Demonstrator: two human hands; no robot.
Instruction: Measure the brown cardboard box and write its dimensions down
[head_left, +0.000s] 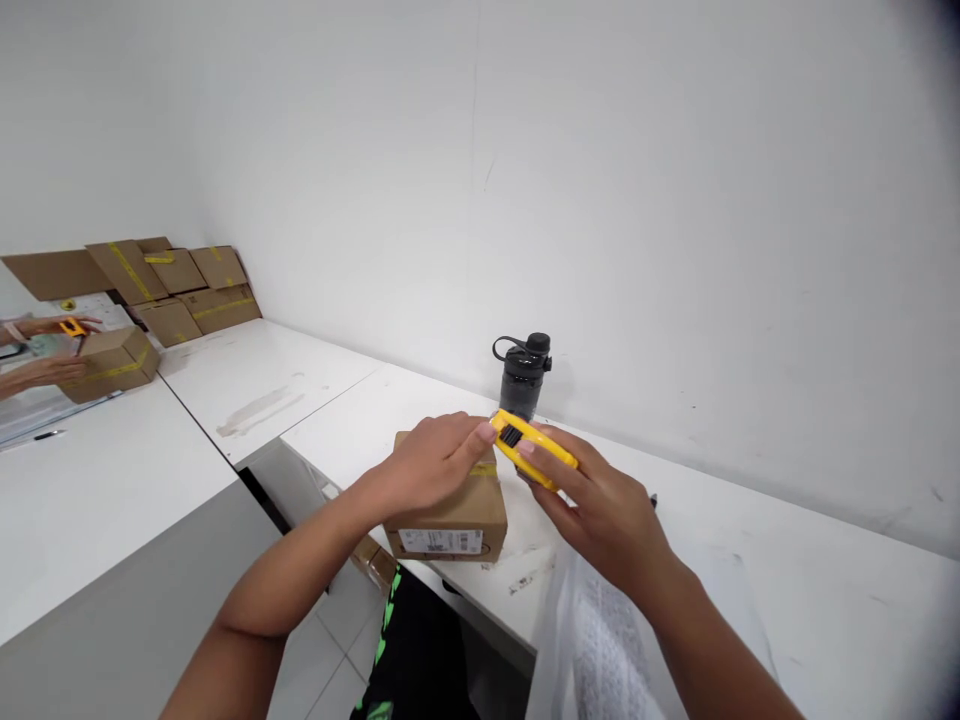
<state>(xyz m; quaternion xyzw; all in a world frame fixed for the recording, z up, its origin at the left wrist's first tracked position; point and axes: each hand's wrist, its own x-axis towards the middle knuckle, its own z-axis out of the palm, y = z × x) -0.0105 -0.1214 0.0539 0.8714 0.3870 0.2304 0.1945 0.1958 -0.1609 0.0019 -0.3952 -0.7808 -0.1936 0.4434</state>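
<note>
A yellow box cutter (pixel 534 450) with a black ribbed slider is gripped in my right hand (pixel 611 505), my thumb along its body and its front end pointing left. My left hand (pixel 439 460) lies over the top of a small cardboard box (pixel 450 515), fingers stretched out. Its thumb reaches to the cutter's front end; whether they touch, I cannot tell. Yellow tape shows at the box's upper right, and a white printed label (pixel 441 541) is on the side facing me. No extended blade can be made out.
Behind the cutter, a dark water bottle (pixel 523 375) stands near the wall. A plastic bag with printed paper (pixel 604 640) lies under my right forearm. At far left, another person's hands (pixel 45 372) work on a taped box (pixel 112 362), near stacked cartons (pixel 169 285). A table gap opens at left.
</note>
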